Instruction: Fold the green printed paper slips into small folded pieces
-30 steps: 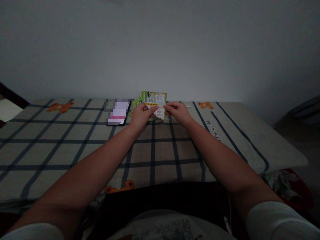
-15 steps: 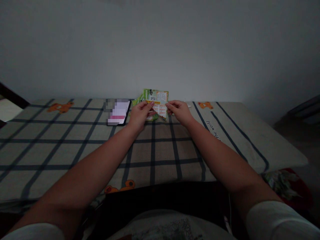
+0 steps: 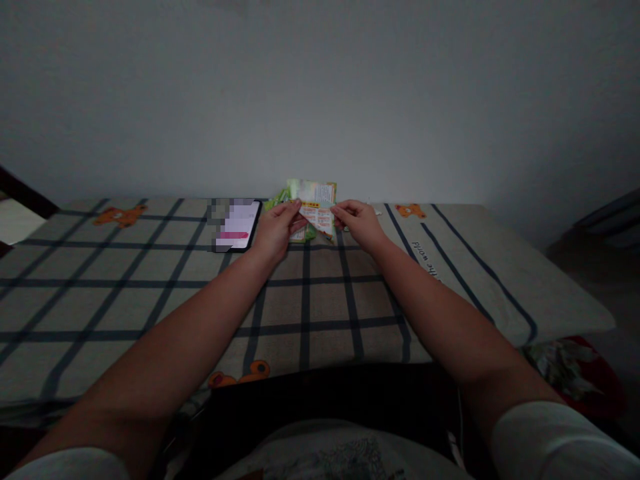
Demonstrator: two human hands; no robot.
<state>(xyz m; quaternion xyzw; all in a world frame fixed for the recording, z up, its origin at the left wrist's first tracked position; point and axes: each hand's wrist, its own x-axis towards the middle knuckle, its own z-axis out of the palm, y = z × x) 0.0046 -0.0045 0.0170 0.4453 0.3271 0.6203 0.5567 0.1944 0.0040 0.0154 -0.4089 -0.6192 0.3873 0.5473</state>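
A green and white printed packet (image 3: pixel 319 217) with a yellow band is held up at the far side of the table, its lower edge slanting to a point. My left hand (image 3: pixel 277 227) pinches its left side between thumb and fingers. On the right edge, the fingertips of my right hand (image 3: pixel 359 221) are closed in a pinch. More green packets (image 3: pixel 279 199) lie behind and beneath my left hand, partly covered. Whether the held piece is folded or torn I cannot tell.
A phone (image 3: pixel 237 227) with a lit screen lies left of my left hand. The checked tablecloth (image 3: pixel 330 300) reaches back to the grey wall (image 3: pixel 320 93). A small white scrap (image 3: pixel 378 213) sits beyond my right hand. At the lower right stands a red container (image 3: pixel 603 387) with crumpled material.
My left hand has shifted slightly left along the packet. The packet has tilted a little, and a pale glare now covers its upper part. My right hand is almost still.
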